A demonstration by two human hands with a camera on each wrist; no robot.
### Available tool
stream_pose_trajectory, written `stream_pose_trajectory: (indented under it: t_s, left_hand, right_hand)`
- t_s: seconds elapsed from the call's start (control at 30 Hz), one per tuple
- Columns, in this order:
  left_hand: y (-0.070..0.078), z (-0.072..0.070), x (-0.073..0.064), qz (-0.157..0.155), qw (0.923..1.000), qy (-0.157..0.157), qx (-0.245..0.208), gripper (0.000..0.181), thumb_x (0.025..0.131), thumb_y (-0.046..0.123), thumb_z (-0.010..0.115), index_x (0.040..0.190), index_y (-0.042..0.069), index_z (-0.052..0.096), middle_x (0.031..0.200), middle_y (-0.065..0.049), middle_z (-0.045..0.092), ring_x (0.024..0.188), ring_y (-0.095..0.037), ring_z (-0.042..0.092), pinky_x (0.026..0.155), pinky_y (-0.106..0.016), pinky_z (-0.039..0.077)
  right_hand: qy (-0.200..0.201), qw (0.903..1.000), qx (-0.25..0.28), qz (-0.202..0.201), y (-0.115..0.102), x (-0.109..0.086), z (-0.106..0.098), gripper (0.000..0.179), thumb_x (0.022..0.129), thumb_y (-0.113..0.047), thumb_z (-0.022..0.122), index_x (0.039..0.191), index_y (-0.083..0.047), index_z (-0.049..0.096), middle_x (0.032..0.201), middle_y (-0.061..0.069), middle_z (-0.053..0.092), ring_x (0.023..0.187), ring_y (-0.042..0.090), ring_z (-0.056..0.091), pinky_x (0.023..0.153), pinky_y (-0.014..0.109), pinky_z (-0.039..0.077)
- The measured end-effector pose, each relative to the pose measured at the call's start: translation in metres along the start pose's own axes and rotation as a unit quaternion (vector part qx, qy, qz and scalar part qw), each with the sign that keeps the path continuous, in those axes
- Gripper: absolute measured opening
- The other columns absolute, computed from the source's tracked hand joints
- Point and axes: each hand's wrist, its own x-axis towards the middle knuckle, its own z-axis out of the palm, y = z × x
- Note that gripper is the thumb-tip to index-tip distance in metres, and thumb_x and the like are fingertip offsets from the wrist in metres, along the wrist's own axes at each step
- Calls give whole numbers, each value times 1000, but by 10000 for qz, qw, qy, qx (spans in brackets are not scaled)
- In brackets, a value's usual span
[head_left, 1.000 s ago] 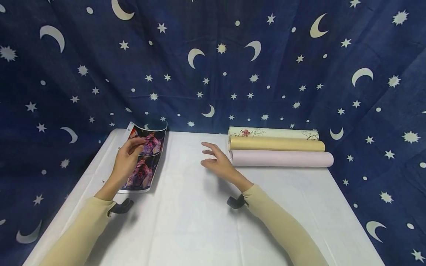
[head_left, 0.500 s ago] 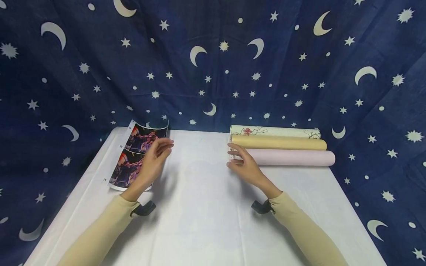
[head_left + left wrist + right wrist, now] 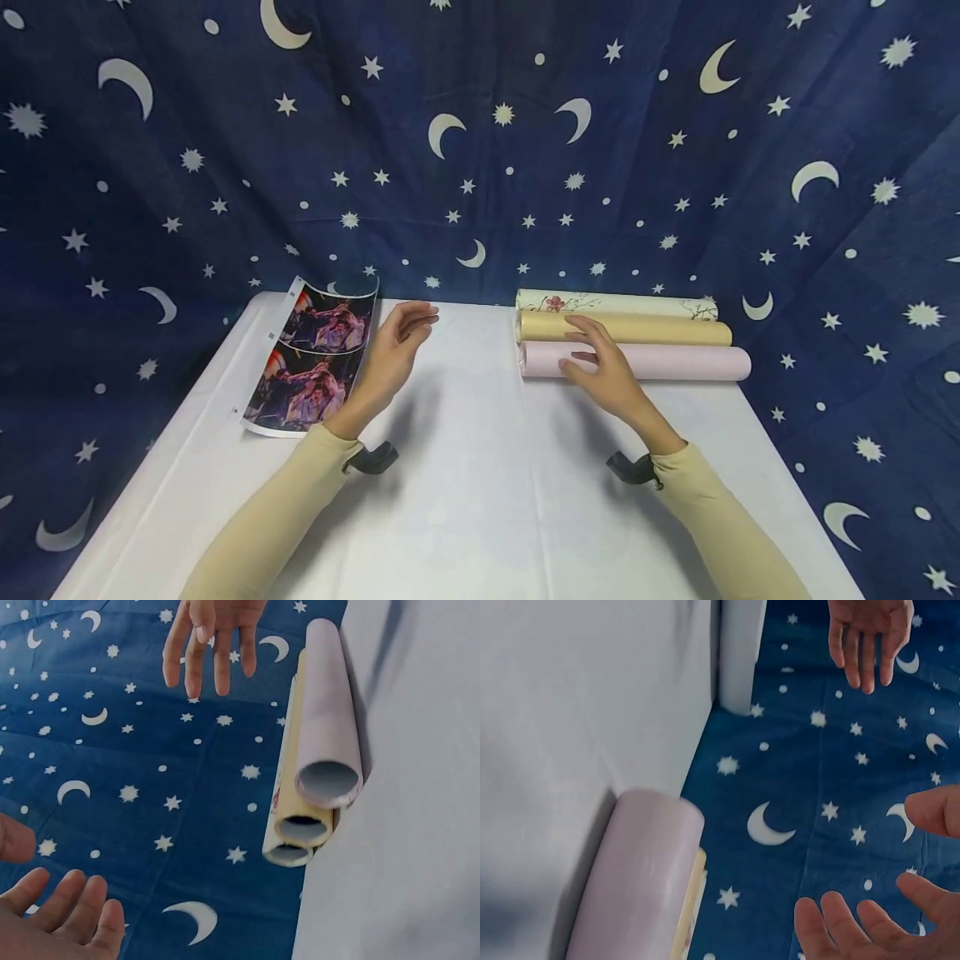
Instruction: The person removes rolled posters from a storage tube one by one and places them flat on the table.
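Both hands hover above the white table and hold nothing. My left hand (image 3: 392,354) is just right of a printed sheet (image 3: 307,387), its fingers loosely bent and apart from the sheet. The sheet carries two dark, colorful pictures, and its far end curls up. My right hand (image 3: 606,377) is above the pink paper roll (image 3: 690,363), thumb and fingers spread. Behind it lie a gold roll (image 3: 660,332) and a cream roll with a blossom print (image 3: 622,303), side by side. In the left wrist view, the pink roll (image 3: 328,712) shows its hollow end.
A white cloth covers the table (image 3: 450,500). Close behind it hangs a dark blue curtain (image 3: 397,117) with moons and stars, which also runs along both sides. Each wrist wears a black strap mount, the left one (image 3: 375,458) and the right one (image 3: 632,468).
Both hands have moved to the right. The left hand has left the space over the printed sheet, and the right hand has come over the rolls. Sheet and rolls lie as before.
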Motion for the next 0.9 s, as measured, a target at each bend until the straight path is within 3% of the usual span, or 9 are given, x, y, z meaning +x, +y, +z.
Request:
stream_pose_trajectory:
  t_s: [0.17,0.37,0.67,0.9]
  left_hand:
    - [-10,21,15,-280,9976,164,-605,33,99,1,47,132,-4,46,134,-23,56,128,-34,54,105,-29,45]
    - [-29,43,37,-912,9921,355,-782,33,100,7,50,132,-1,47,133,-21,58,125,-31,58,108,-42,45]
    - [-65,74,62,-1629,9835,318,-724,34,99,10,49,132,2,50,134,-19,60,124,-29,59,107,-42,46]
    - [-84,85,74,-2025,9756,449,-720,36,98,14,50,132,1,51,135,-20,59,123,-30,58,105,-42,47]
  right_hand:
    - [78,9994,-335,63,10,5,-14,65,90,-6,67,149,-12,38,153,14,37,132,41,47,103,56,46]
    - [-81,9954,-848,431,26,18,-23,64,92,-12,66,150,-14,38,153,16,36,133,39,47,104,58,43]
    - [-295,9869,-1253,972,48,44,-28,64,93,-17,66,150,-14,37,154,17,34,136,41,43,107,59,40]
    - [-522,9792,-1537,1217,66,54,-25,65,94,-22,64,151,-13,36,155,19,31,137,44,40,108,63,36]
